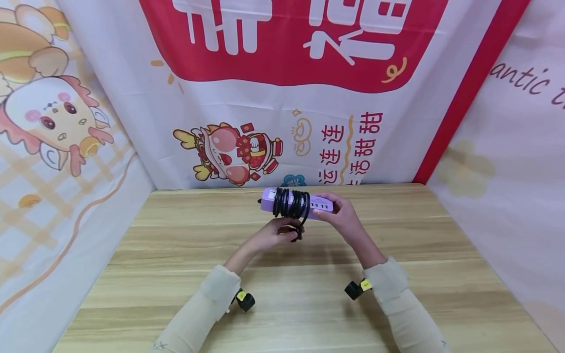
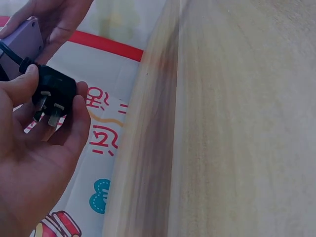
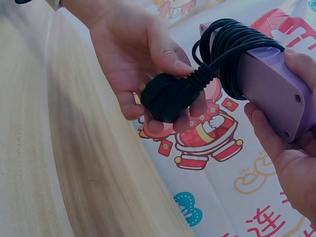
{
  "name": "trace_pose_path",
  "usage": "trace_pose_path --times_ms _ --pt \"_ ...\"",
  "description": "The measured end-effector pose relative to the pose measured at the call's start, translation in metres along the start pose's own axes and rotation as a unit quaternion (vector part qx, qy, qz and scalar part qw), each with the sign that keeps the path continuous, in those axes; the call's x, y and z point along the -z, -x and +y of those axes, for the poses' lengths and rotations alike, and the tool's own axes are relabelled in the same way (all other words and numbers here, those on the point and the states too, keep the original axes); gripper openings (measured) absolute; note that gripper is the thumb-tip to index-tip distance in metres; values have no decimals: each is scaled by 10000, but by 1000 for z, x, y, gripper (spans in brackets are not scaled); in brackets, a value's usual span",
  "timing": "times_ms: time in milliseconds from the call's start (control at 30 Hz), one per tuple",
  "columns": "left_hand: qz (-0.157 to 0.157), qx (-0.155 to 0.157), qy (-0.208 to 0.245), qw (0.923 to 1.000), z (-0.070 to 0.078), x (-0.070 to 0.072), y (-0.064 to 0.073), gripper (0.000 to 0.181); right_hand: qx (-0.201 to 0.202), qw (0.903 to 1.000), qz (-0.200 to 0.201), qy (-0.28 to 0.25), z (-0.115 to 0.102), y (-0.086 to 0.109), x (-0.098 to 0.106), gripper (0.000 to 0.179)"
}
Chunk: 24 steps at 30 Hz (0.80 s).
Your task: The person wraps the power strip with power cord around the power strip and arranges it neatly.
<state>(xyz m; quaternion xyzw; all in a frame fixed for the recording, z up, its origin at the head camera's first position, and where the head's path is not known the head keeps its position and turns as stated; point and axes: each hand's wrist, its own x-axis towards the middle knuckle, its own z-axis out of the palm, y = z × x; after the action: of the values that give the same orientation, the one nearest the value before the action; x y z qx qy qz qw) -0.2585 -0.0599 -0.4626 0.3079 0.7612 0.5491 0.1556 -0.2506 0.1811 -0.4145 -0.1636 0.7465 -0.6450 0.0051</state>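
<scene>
A purple power strip is held up over the far part of the table, its black cord wound round it in several turns. My right hand grips the strip by its right end, thumb on one side and fingers on the other, as the right wrist view shows. Below the coils, my left hand holds the black plug between thumb and curled fingers. Metal prongs on the plug point out toward the palm side. A short length of cord runs from the plug up to the coils.
The wood-grain table reaches back to a printed cloth hanging behind it. More printed cloth stands along the left and right sides. Black wrist cameras sit below both sleeves.
</scene>
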Motion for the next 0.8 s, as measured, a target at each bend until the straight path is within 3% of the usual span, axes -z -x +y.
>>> trace_pose_path --times_ms 233,333,500,700,800 --pt "286 68 -402 9988 -5 -3 3 35 -228 9997 -59 89 1 2 -1 42" --pt "473 247 -459 9975 -5 -5 4 34 -317 9994 -118 67 2 3 -3 43" --pt "745 632 -206 9950 -4 -6 7 42 -314 9993 -180 -2 3 4 -4 43" --pt "1099 1029 407 9878 -4 -6 10 43 -358 9988 -323 24 6 7 -6 44" --pt "1321 1156 405 9836 -5 -5 12 41 -384 9983 -430 5 8 9 -7 44"
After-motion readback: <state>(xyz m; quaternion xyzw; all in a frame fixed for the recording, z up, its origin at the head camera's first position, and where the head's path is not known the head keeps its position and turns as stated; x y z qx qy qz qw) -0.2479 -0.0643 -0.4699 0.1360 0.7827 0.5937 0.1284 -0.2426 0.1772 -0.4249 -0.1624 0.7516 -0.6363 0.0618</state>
